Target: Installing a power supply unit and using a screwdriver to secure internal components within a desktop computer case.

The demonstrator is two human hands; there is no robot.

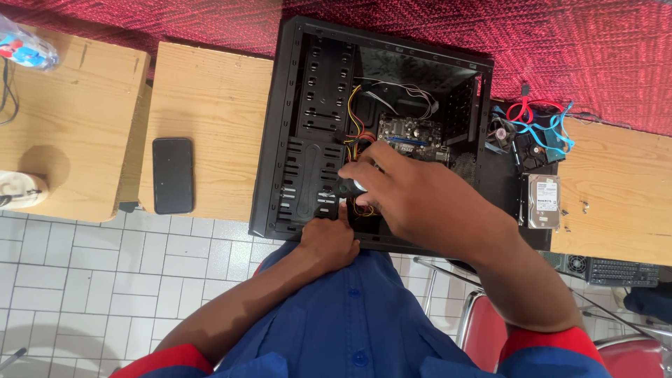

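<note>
An open black computer case [294, 84] lies on its side on a wooden table, with a green motherboard [409, 133] and yellow, red and black wires [353, 119] inside. My right hand [413, 196] reaches into the case and its fingers close on a small dark and white part [352, 185] by the wires. My left hand [329, 241] rests curled against the case's near edge, beside the black drive cage [308, 178]; whether it grips anything is hidden.
A black phone [173, 175] lies on the wooden table [210, 98] left of the case. A hard drive [544, 201], a small fan [501, 133] and red and blue cables [542, 122] lie at the right. A keyboard [619, 271] and red chair [483, 329] sit lower right.
</note>
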